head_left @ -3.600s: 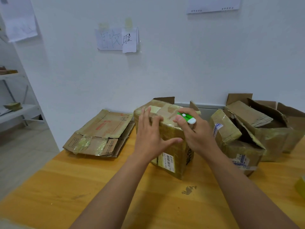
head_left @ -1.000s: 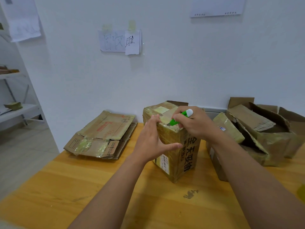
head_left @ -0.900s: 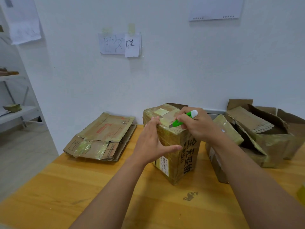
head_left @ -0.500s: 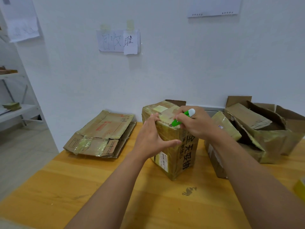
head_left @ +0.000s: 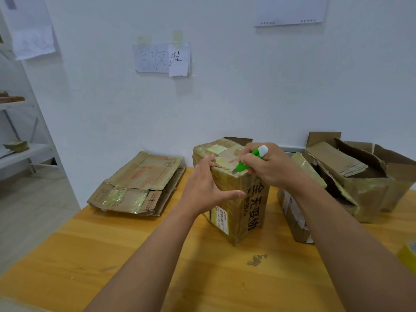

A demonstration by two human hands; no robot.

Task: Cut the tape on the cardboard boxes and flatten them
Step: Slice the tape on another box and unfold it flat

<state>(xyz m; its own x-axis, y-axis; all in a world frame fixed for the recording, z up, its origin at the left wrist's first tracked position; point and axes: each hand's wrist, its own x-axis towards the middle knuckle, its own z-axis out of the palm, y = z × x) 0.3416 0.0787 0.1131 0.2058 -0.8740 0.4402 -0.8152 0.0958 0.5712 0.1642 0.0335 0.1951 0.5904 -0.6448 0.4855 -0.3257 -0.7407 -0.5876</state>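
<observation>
Two hands on upright taped box (head_left: 234,199) at table (head_left: 157,266) centre: left hand (head_left: 206,188) spread, bracing box's near-left face; right hand (head_left: 267,166) gripping green utility knife (head_left: 249,159), blade at box's top edge. Cut shallow, away from bracing fingers.

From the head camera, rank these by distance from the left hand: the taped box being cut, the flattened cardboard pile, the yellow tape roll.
From the left hand:
1. Taped brown cardboard box, touching it, centre.
2. Flattened cardboard pile, to its left by the wall.
3. Yellow tape roll, far right table edge.
</observation>
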